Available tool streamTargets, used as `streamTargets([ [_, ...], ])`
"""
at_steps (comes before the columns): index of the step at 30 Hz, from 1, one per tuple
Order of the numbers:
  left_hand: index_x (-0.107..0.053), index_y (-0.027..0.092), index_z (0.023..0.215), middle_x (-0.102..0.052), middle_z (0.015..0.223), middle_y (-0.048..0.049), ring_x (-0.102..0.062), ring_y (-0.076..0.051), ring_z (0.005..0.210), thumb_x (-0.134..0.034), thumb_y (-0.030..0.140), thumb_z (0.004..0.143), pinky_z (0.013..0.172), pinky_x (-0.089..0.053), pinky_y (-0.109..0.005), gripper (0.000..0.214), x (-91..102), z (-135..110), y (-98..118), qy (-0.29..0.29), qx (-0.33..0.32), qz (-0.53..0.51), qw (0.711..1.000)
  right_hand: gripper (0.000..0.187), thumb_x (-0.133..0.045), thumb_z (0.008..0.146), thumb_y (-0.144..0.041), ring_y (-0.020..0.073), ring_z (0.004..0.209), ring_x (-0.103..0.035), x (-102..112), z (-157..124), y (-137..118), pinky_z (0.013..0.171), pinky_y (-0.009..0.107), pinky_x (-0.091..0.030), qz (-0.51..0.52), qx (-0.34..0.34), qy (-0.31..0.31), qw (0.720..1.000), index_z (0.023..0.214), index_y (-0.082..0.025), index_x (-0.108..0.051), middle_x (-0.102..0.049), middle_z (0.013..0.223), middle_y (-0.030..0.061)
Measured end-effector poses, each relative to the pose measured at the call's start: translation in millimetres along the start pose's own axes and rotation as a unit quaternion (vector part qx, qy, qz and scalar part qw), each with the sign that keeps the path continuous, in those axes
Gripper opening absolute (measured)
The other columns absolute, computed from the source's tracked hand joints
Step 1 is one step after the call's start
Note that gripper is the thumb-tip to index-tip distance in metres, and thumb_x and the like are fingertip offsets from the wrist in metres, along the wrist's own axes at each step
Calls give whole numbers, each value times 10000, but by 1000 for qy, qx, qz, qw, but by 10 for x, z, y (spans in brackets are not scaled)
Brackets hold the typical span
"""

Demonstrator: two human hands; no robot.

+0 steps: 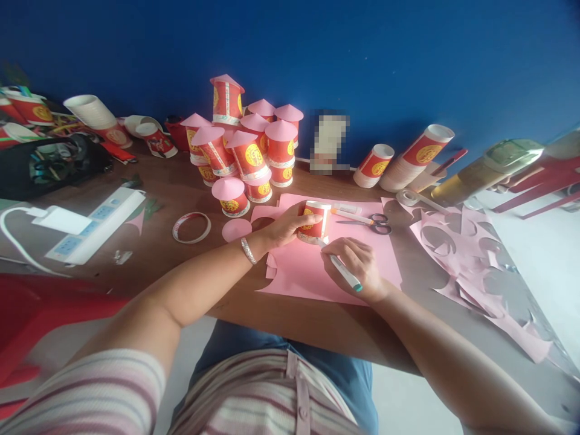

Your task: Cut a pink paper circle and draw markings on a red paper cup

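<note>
Left grip [291, 226]: grasping the red cup [313, 232], tilted, above the pink sheet [299, 269].
Right grip [356, 266]: clasping the marker [345, 273], tip end by the cup's white lower band; contact not confirmed.
Marking practice: advisable to brace the cup firmly without crushing its wall, keep thumb off fresh ink, use light strokes, and turn the cup rather than the wrist.
Cone-topped cups [281, 148]: at least nine on the tabletop [154, 175]; overlap prevents an exact count.
Scissors [380, 223]: one pair.
Pink disc [237, 229]: one.
Power strip [97, 223]: one.
</note>
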State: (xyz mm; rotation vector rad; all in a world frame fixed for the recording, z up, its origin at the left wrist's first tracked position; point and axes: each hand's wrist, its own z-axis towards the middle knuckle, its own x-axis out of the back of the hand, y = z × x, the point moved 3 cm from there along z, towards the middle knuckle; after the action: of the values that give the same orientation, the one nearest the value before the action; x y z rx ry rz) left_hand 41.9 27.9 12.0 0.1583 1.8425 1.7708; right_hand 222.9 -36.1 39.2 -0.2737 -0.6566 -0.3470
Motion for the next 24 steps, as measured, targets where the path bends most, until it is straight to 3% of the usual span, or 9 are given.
streamTargets([
  [10,-700,144,1052,-695,922,-48,-621,-165,825,-852,477,820,769,-497,-296,434,-27,-9,35,4,4,6,1000,184,-623,975,-65,132,611,-609,-17,11,-3,622,269,-510,-10,6,-7,1000,991,-245,-590,-678,740,-29],
  [18,-649,146,899,-606,802,-14,-537,-125,742,-854,496,816,684,-449,-249,415,-10,12,5,-4,-6,17,1000,184,-641,979,-65,135,622,-617,-22,29,-8,645,265,-520,-5,15,3,1000,1010,-238,-588,-692,760,-27],
  [24,-652,140,956,-617,838,-9,-534,-120,747,-861,481,808,687,-446,-250,427,-38,-7,45,-11,-10,20,1000,179,-639,989,-70,132,632,-632,-18,41,1,648,263,-527,-5,10,1,1000,1019,-239,-587,-708,778,-21],
])
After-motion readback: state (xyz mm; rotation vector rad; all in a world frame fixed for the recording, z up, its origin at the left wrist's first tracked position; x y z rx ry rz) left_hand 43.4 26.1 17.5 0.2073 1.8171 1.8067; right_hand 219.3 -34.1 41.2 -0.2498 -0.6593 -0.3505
